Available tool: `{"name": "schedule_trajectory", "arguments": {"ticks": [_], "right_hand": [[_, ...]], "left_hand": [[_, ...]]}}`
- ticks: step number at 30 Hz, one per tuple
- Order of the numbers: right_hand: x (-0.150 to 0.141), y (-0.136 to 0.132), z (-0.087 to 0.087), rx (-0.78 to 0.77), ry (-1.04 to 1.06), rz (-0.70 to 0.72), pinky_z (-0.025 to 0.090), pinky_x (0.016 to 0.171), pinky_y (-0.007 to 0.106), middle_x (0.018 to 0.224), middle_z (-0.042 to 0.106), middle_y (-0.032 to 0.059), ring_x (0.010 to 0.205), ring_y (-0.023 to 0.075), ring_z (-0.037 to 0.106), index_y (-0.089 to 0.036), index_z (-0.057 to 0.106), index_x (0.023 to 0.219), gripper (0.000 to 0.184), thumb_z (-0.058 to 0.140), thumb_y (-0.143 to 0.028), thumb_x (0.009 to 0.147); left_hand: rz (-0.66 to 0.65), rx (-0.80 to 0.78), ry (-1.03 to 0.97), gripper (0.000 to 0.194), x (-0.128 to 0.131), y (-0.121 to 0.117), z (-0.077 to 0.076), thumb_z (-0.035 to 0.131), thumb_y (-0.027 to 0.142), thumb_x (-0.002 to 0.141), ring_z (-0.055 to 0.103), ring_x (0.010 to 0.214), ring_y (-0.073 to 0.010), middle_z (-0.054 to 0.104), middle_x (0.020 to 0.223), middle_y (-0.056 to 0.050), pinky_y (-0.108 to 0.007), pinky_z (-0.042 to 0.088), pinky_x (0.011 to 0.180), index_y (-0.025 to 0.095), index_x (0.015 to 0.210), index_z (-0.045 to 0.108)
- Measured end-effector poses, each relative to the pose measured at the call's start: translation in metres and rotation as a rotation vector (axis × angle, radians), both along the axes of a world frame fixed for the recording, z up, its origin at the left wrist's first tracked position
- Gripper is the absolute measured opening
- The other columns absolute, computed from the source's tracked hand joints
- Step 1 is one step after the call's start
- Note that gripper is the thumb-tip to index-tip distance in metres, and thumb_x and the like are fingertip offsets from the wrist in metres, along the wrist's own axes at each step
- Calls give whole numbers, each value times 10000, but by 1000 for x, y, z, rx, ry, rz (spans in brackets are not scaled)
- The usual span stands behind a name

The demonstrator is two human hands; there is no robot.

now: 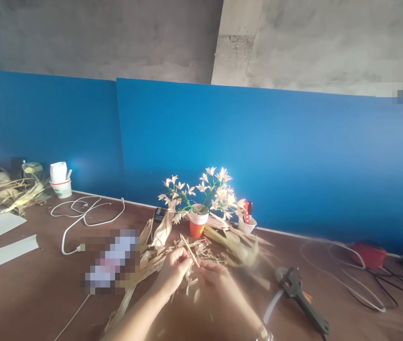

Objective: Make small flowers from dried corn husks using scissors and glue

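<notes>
My left hand (173,270) and my right hand (215,275) meet low in the middle of the view, both pinched on a thin pale husk strip (190,251) that sticks up and to the left between them. Under and around them lies a heap of dry corn husks (159,246) and small cut pieces. Just behind stands a red and white paper cup (198,222) holding handmade husk flowers (205,189) on green stems.
A black glue gun (299,291) lies to the right on the brown table (27,293), with its white cord and a red object (368,253) beyond. White cables (84,213), paper sheets, a white cup (60,182) and more husks sit at the left. Blue boards (258,151) back the table.
</notes>
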State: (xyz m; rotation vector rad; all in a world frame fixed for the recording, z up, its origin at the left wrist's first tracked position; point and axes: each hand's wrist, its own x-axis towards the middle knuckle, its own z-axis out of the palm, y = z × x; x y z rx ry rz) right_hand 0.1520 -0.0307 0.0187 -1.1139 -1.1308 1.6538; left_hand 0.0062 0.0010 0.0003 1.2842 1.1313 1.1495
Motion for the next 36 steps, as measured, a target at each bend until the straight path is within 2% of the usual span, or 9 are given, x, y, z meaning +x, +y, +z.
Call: {"name": "schedule_trajectory", "arguments": {"ticks": [4,9,11,14,20,23,29,32,36], "right_hand": [[4,2,0,109,-174,-32,369,480,222,589,580,8,478,101,486,-102,689,1030,412,639,-412,763],[19,9,-5,404,-672,-238,445,657,289,740,692,53,684,191,605,-155,663,1144,392,503,-281,809],[25,11,-4,434,-865,-247,432,671,285,789,709,62,739,205,620,-183,695,1045,319,503,-262,802],[29,10,-1,380,-1066,-154,384,594,258,740,700,62,680,192,609,-196,712,794,150,578,-250,754],[26,5,-3,306,-1186,-62,317,530,262,660,680,69,554,165,563,-187,669,627,114,595,-170,711],[26,6,-5,279,-1113,-129,306,522,266,591,641,57,533,158,535,-180,628,559,145,609,-177,702],[24,10,2,209,-622,-190,302,470,232,488,505,-12,479,116,468,-161,565,547,296,635,-377,735],[21,11,4,188,-347,-134,335,470,220,540,514,-17,480,97,458,-150,562,612,342,627,-459,744],[15,9,1,192,-237,-87,319,452,204,541,470,-42,477,76,418,-148,535,629,367,691,-472,705]], "left_hand": [[16,64,49,194,1,-3,3,553,311,695,356,486,-105,375,496,83,-228,288,513,214,571,440],[79,217,259,164,-1,-3,0,499,271,744,458,547,-143,474,556,42,-259,352,579,214,593,472],[127,313,403,146,0,-2,-5,513,224,744,520,652,-179,544,634,3,-291,383,657,205,600,522],[134,407,619,141,2,-3,-11,563,163,730,557,805,-238,599,753,-51,-345,399,740,190,596,598],[101,478,846,149,5,-8,-15,609,104,716,534,904,-271,605,885,-76,-393,409,786,188,597,641],[96,491,855,149,4,-8,-16,625,90,702,531,949,-283,609,939,-85,-403,418,810,185,588,630],[191,543,701,141,4,-12,-6,587,103,740,552,940,-280,629,963,-88,-431,441,828,198,802,671],[93,525,483,125,10,-17,-1,569,207,815,579,928,-256,647,926,-87,-398,461,841,205,826,694],[16,377,269,276,16,-20,2,513,345,874,611,857,-236,676,842,-89,-343,482,802,190,732,690]]}}
